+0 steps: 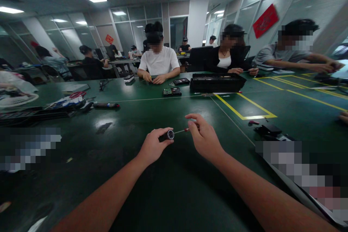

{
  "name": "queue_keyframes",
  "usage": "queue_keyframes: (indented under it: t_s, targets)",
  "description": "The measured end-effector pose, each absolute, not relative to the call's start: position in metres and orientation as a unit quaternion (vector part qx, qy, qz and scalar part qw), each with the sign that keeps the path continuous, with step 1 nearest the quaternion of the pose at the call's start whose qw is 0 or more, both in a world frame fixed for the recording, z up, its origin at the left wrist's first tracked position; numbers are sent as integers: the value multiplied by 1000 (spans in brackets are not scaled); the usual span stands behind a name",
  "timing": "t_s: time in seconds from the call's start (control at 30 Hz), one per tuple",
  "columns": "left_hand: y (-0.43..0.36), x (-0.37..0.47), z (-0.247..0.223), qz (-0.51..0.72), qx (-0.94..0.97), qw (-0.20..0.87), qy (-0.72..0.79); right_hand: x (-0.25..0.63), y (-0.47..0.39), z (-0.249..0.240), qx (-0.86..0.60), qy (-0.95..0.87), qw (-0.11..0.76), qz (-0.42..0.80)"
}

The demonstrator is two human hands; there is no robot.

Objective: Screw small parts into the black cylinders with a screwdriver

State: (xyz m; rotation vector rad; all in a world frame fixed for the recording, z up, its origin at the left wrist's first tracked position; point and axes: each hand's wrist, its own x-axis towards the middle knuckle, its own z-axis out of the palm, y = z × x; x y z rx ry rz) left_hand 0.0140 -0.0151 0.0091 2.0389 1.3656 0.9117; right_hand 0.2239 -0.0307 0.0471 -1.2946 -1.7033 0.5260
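Note:
My left hand (152,145) is closed around a short black cylinder (170,135) with a light metal ring at its round end, which faces me. What kind of part it is, I cannot make out. In my right hand (206,137) is a thin screwdriver (186,129) with a reddish handle, partly hidden behind the thumb and fingers. Its shaft points left, and the tip meets or nearly meets the cylinder's side. Both hands are above the dark green table (163,203).
Across the table a person in a white shirt (159,61) works near opened hard drives (172,91). A long black case (217,82) lies beside them. A dark pen-shaped tool (106,105) and cluttered tools lie left. Black parts (272,131) lie right. Other people sit further right.

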Motion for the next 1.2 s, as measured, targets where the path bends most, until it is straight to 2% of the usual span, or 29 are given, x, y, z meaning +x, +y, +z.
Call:
queue_keyframes:
  t_s: [0.13,0.33,0.53,0.63,0.77,0.87,1.0,1.2]
  targets:
    - [-13,12,8,355,746,262,500,225,-31,46,-492,-699,461,239]
    - [-14,13,9,343,748,261,504,223,-32,48,-531,-687,437,235]
    - [-13,11,10,357,737,256,513,220,-30,45,-488,-668,498,259]
    - [-15,12,14,336,756,233,510,220,-23,40,-474,-619,537,323]
    - [-20,16,21,316,784,178,504,224,-9,27,-487,-452,602,443]
    - [-20,17,22,307,780,185,513,227,-3,19,-516,-422,617,418]
    - [-19,16,19,303,780,191,512,227,-4,18,-498,-470,620,383]
    - [-20,18,19,302,783,191,509,221,-13,26,-496,-542,580,352]
